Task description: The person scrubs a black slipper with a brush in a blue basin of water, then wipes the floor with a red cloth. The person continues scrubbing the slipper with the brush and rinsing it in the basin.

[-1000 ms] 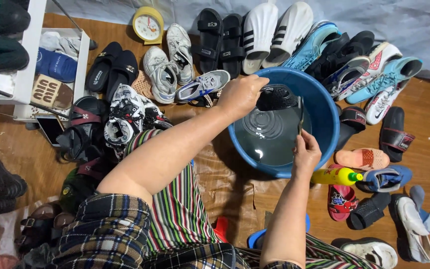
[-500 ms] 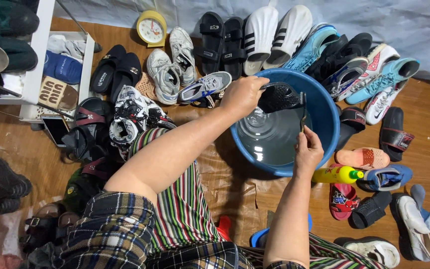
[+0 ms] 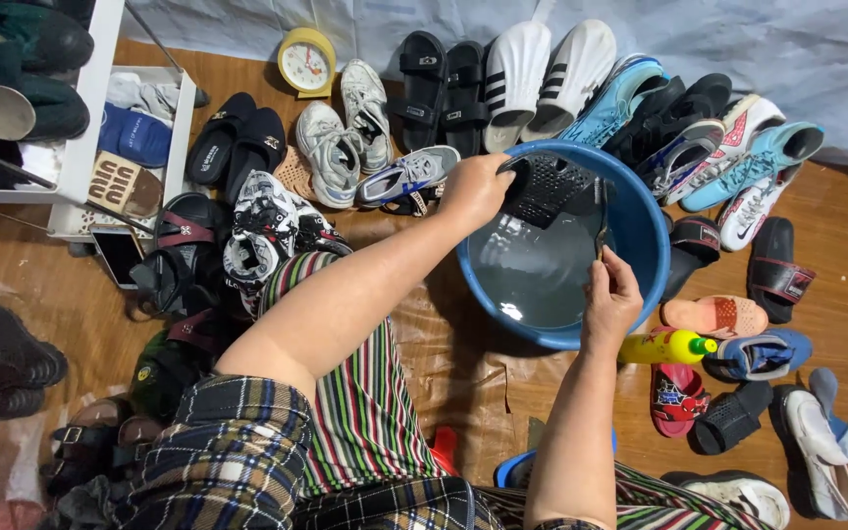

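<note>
My left hand point(image 3: 476, 188) grips a black shoe point(image 3: 552, 186) by its edge and holds it over the far side of a blue basin point(image 3: 645, 257) of water, with the dotted sole turned up. My right hand point(image 3: 610, 294) rests on the basin's near rim, closed on a thin dark-handled brush point(image 3: 602, 214) that points up towards the shoe. Brush and shoe sit close together; whether they touch I cannot tell.
A yellow bottle point(image 3: 664, 345) lies right of the basin among sandals point(image 3: 714, 316). Sneakers and slides line the back wall by a yellow clock point(image 3: 306, 61). A white shelf point(image 3: 80, 147) with shoes stands at the left. A brown sheet point(image 3: 463, 363) lies under the basin.
The black shoe has been turned in my left hand so its dotted sole faces up. My right hand has stayed at the near rim with the brush.
</note>
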